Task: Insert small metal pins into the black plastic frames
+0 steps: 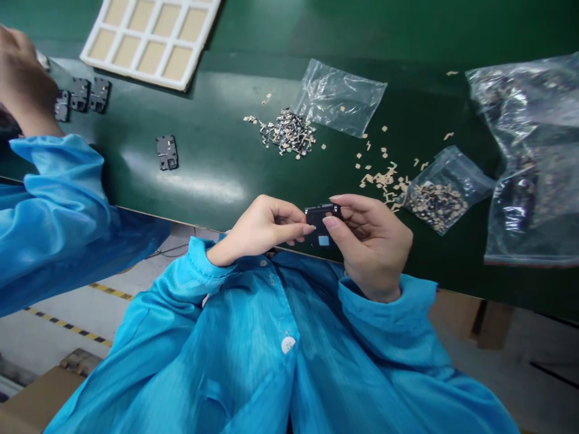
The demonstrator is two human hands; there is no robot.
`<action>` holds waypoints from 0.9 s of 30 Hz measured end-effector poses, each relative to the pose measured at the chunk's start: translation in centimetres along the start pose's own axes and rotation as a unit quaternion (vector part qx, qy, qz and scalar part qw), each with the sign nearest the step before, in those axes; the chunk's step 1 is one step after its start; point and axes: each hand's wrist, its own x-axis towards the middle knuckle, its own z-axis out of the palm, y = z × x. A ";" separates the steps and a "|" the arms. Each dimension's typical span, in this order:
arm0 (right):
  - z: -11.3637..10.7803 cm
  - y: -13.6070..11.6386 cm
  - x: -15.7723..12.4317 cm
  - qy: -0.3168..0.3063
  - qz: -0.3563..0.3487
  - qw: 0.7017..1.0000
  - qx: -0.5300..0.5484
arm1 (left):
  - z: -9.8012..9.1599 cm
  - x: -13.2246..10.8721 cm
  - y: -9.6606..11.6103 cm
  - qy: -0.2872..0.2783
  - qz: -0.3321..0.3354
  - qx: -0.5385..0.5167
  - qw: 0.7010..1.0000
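Between my two hands, at the table's front edge, is a small black plastic part (320, 218) with a light-blue square on its face. My left hand (271, 226) pinches its left side between thumb and fingers. The right side is gripped by my right hand (373, 238), thumb on the face and fingers at the upper edge. Beyond my hands lies a pile of tiny metal pieces (292, 134). Loose tan pieces (384, 178) are scattered to the right, beside a small clear bag (436, 196) filled with similar bits. A similar black part (167, 152) lies to the left.
A white tray (190, 67) with tan compartments lies at the back left. An open clear bag (344, 99) touches the metal pile. Large plastic bags (534, 163) cover the right end. At the far left, a co-worker's hand (27, 84) is near several black parts (80, 94).
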 end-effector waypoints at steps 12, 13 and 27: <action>-1.0 -1.2 1.1 -0.147 0.095 0.977 0.118 | 0.1 -1.1 0.4 -0.004 0.000 -0.050 0.999; -1.0 -1.3 1.1 -0.151 0.100 0.975 0.126 | 0.1 -1.2 0.5 -0.008 -0.001 -0.048 0.999; -1.5 -2.8 1.1 -0.163 0.095 0.967 0.172 | 0.3 -1.8 1.0 -0.048 -0.001 -0.075 0.996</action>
